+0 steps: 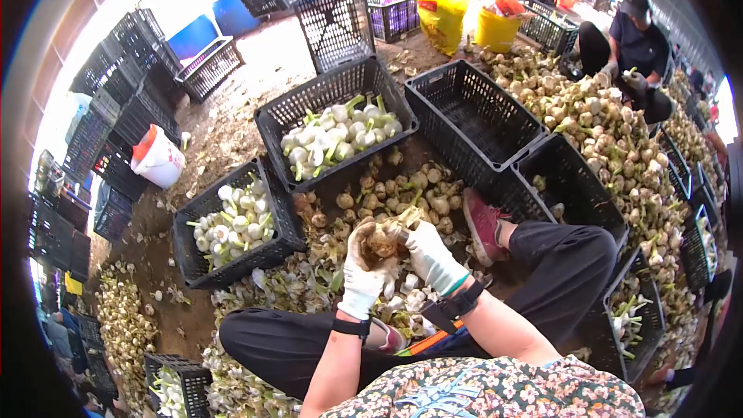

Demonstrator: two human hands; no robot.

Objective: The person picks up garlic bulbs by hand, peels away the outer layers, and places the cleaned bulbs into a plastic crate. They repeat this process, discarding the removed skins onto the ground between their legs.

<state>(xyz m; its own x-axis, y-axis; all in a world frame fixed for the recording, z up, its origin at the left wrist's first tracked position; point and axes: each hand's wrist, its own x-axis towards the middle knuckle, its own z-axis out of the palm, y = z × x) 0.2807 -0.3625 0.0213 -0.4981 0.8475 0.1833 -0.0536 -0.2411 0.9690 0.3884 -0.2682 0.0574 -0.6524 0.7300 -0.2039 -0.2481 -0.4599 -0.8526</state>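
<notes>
In the middle of the head view, my left hand (364, 267), in a dirty white glove, is wrapped round a brown, unpeeled garlic bulb (383, 241). My right hand (433, 255), gloved in white with a green cuff, is closed at the bulb's upper right, by its stem; whatever its fingertips pinch is too small to make out. Below and around both hands lie loose skins and bulbs (422, 193). Cleaned white bulbs fill part of a black crate (271, 135) ahead and another crate (186, 251) to the left.
An empty black crate (472, 120) stands ahead right, beside a long heap of unpeeled garlic (596, 128). A co-worker (638, 42) sits behind the heap. Yellow bags (443, 22), a white bucket (161, 161) and stacked crates (116, 93) stand farther off. My bent legs flank the skins.
</notes>
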